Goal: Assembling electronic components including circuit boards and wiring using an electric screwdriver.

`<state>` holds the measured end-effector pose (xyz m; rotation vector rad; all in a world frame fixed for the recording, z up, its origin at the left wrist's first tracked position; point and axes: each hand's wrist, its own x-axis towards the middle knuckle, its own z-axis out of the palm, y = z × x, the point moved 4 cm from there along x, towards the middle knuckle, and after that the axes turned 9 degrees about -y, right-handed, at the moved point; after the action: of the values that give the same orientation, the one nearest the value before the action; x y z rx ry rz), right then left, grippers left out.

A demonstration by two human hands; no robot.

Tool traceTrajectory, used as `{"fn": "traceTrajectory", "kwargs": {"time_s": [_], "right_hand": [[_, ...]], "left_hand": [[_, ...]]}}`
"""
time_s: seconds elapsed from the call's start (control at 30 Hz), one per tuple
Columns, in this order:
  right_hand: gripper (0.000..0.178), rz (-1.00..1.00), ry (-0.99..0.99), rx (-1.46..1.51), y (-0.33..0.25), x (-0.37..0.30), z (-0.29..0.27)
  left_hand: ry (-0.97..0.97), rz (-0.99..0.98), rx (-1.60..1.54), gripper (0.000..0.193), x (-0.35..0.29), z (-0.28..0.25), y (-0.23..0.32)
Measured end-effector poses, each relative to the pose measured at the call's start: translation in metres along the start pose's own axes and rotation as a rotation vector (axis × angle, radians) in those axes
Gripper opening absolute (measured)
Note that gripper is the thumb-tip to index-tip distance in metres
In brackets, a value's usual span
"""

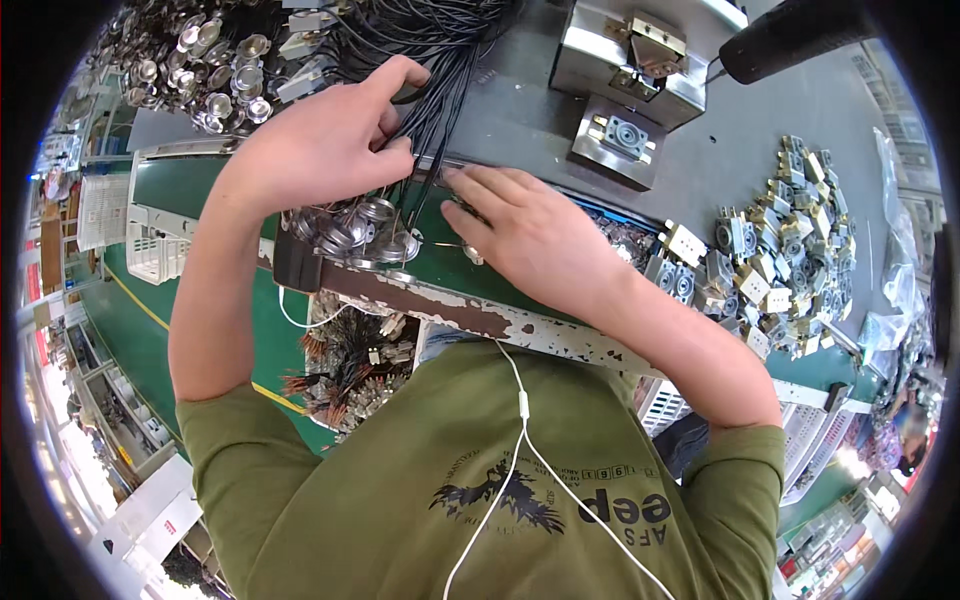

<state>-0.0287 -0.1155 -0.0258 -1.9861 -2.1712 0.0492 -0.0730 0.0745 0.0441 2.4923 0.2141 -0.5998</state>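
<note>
My left hand (325, 135) is at a bundle of black wires (440, 110), its fingers curled around some of them. From the bundle, wires run down to a cluster of shiny round metal caps (350, 232) at the table's near edge. To the right, my right hand (535, 225) is bent with its fingers close together, back upward. A thin lead with a small metal cap (473, 255) shows beside its palm. What lies between the right fingertips is hidden.
More metal caps (210, 75) with black wires are heaped at the far left. A metal fixture (640, 65) and a block (612, 150) holding a grey part stand ahead, under a black cylindrical tool (790, 40). Grey-and-cream socket-like parts (780, 260) are piled right.
</note>
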Motion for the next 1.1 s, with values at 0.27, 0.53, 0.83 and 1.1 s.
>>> {"fn": "traceTrajectory", "kwargs": {"time_s": [0.27, 0.53, 0.83, 1.1], "right_hand": [[0.044, 0.028, -0.102, -0.125, -0.008, 0.009, 0.017], [0.042, 0.174, -0.289, -0.161, -0.008, 0.011, 0.006], [0.032, 0.277, -0.032, 0.071, 0.043, 0.035, -0.033], [0.027, 0.287, -0.144, -0.152, 0.069, 0.055, 0.012]], "left_hand": [[-0.008, -0.003, 0.001, 0.056, -0.001, 0.001, -0.005], [0.019, 0.026, 0.027, 0.056, 0.001, -0.001, -0.009], [-0.012, 0.009, -0.038, 0.056, -0.008, -0.011, -0.005], [-0.033, -0.030, -0.020, 0.057, -0.005, -0.010, -0.003]]}}
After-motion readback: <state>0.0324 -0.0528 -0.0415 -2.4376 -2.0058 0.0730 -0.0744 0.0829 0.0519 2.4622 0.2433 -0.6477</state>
